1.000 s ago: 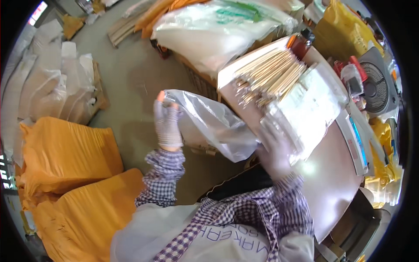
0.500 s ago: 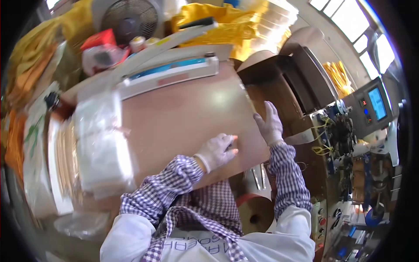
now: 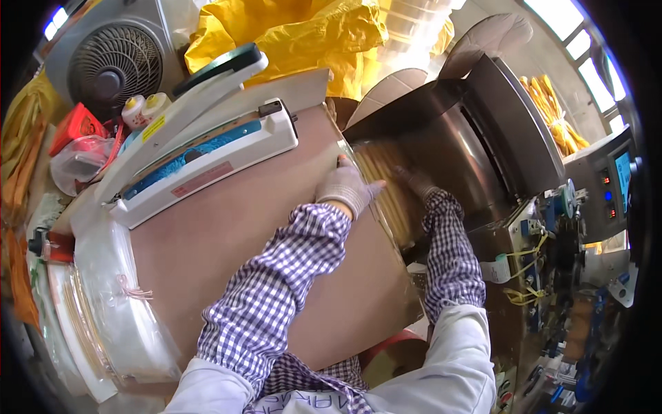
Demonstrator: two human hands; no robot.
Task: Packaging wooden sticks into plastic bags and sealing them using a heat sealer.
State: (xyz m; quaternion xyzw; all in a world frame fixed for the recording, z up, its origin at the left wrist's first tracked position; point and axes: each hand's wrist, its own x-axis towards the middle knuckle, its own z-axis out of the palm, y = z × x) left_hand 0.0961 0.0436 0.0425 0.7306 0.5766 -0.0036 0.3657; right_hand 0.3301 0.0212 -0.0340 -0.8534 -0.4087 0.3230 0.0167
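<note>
My left hand (image 3: 345,190), in a thin pale glove with bare fingertips, is at the right edge of the brown tabletop (image 3: 262,241). Its fingers and thumb are apart, with nothing seen in them. Beyond that edge sits a dark metal bin (image 3: 441,131), where several long tan sticks (image 3: 386,196) lie side by side. My right hand (image 3: 417,181), also gloved, reaches into the bin just right of the sticks. Its fingers stretch toward them, open, partly dimmed by shadow; whether they touch is unclear.
A white lever bag sealer (image 3: 214,169) stands across the tabletop's far left. Clear plastic bags (image 3: 114,276) are stacked at the left. A grey fan (image 3: 114,65) and yellow sacking (image 3: 283,41) are behind. At the right stands machinery with a control panel (image 3: 614,183).
Both hands have moved forward, the left to the tabletop's right edge, the right into the bin. The view has shifted, and the tan sticks now show in the bin.
</note>
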